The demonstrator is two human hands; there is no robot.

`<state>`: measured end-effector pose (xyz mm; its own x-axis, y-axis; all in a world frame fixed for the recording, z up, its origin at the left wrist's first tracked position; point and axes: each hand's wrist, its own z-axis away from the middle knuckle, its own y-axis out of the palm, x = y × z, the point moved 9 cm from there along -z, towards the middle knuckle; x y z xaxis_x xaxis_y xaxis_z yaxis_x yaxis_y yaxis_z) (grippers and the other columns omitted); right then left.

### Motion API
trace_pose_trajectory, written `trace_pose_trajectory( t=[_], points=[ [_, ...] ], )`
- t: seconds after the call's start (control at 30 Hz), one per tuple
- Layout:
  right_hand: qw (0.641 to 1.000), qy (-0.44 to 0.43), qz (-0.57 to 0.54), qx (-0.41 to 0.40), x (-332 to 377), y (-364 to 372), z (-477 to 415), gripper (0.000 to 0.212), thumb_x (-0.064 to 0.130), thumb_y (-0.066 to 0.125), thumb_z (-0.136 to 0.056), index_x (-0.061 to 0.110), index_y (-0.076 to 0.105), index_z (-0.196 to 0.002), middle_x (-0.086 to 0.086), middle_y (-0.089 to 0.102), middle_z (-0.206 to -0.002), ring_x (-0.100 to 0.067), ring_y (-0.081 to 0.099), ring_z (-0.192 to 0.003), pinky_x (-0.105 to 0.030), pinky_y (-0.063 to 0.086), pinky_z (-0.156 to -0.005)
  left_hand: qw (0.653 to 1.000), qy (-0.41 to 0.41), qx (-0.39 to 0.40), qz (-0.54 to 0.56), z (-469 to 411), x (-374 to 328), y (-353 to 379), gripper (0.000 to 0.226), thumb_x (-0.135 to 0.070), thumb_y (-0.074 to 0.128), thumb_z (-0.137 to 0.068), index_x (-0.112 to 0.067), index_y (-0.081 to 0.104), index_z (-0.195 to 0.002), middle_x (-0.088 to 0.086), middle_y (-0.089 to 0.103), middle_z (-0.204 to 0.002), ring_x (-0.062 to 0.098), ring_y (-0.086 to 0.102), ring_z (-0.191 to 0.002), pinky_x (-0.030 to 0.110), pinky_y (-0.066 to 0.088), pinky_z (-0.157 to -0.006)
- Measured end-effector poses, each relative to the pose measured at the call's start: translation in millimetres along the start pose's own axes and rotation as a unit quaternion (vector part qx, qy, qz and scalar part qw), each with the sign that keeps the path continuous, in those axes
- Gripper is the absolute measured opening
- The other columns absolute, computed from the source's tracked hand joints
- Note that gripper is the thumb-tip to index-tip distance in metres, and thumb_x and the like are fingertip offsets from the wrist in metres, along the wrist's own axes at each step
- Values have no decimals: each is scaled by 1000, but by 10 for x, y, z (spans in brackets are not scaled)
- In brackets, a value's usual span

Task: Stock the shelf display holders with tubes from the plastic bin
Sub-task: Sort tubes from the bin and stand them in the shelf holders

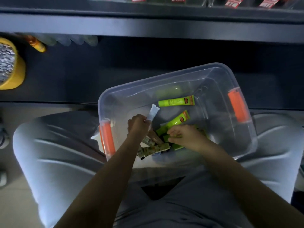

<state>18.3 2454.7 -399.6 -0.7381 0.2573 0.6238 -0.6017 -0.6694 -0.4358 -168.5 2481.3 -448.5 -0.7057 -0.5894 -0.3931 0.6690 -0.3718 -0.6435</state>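
Both hands low and close together, left hand (138, 123) fisted (gripping), right hand (184, 135) curled, palm down

One clear plastic bin (164, 83) with two orange handles, at 3 (237, 107) and 9 o'clock (107, 139). Two green tubes lie fully exposed (176, 102) (178, 119); more green ones under the hands cannot be counted. One white tube (152, 113). Two patterned tubes (155, 149) (148, 141) visible at 7 o'clock.

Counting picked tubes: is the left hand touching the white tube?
Touching. The head view shows the left hand closed around the lower end of the white tube, which sticks up past its fingers.
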Motion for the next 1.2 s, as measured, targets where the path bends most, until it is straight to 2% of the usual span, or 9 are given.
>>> trace_pose_trajectory(
  t=[0.1, 0.23, 0.3, 0.5, 0.7, 0.87, 1.0, 1.13, 1.2],
  points=[
    [998, -1, 16, 61, 41, 176, -81, 32, 24, 73, -80, 13, 66, -110, -2, 67, -108, -14, 62, -100, -33, 50, -92, 996, -6, -25, 83, 166, 0, -179, 27, -32, 58, -89, -10, 69, -99, 10, 70, -92, 28, 63, -82, 28, 44, -67],
    [987, 2, 57, 153, 59, 415, -169, 23, 27, 69, -84, 13, 68, -101, -3, 70, -101, -19, 65, -94, -39, 52, -87, 979, -7, 23, 200, 540, 42, -301, 18, -22, 58, -90, -7, 67, -90, 6, 64, -74, 15, 54, -56, 19, 40, -46],
    [977, -7, 96, 189, 53, 512, -175, 22, 37, 66, -84, 17, 71, -93, 1, 72, -90, -16, 66, -85, -38, 53, -80, 973, -1, 41, 229, 703, 61, -320, 15, -20, 58, -91, -11, 64, -81, 5, 61, -70, 15, 53, -56, 18, 39, -43],
    [973, -1, 92, 213, 32, 574, -205, 12, 35, 66, -86, 28, 64, -77, 4, 67, -80, -15, 63, -81, -26, 47, -71, 962, -15, 37, 269, 761, 136, -285, 9, -21, 60, -91, -13, 56, -94, 3, 59, -80, 16, 53, -63, 24, 39, -45],
    [969, 27, 124, 213, -25, 680, -244, 30, 33, 67, -85, 26, 54, -59, 1, 57, -62, -15, 52, -63, -27, 38, -58, 941, -22, 44, 336, 748, 149, -274, 22, -19, 62, -89, 0, 59, -100, 9, 61, -86, 20, 58, -72, 28, 44, -59],
    [961, 28, 166, 222, -54, 749, -224, 24, 35, 65, -85, 11, 64, -84, -10, 66, -82, -26, 60, -76, -34, 47, -67, 929, -11, 52, 367, 790, 99, -275, 9, -14, 61, -90, -9, 61, -82, 6, 62, -76, 20, 58, -72, 29, 45, -66],
    [960, 28, 171, 221, -55, 720, -235, 24, 22, 67, -84, 11, 64, -106, -11, 67, -102, -28, 62, -92, -38, 51, -81, 915, -21, 62, 398, 827, 50, -258, 7, -14, 62, -90, -8, 59, -92, 7, 65, -88, 19, 61, -80, 31, 50, -76],
    [968, 63, 113, 215, -85, 558, -222, 23, 19, 64, -85, 6, 65, -104, -14, 67, -98, -30, 62, -92, -34, 47, -73, 925, 0, 48, 376, 868, -47, -346, 5, -17, 62, -90, -15, 57, -89, 3, 64, -91, 13, 61, -79, 19, 51, -67],
    [984, 64, 40, 162, -28, 337, -203, 7, 15, 63, -86, 11, 67, -91, -6, 66, -84, -22, 61, -83, -25, 44, -66, 926, 20, 41, 376, 909, -99, -414, 8, -18, 62, -90, -13, 58, -94, 6, 65, -96, 12, 62, -80, 17, 51, -64]
  ],
)
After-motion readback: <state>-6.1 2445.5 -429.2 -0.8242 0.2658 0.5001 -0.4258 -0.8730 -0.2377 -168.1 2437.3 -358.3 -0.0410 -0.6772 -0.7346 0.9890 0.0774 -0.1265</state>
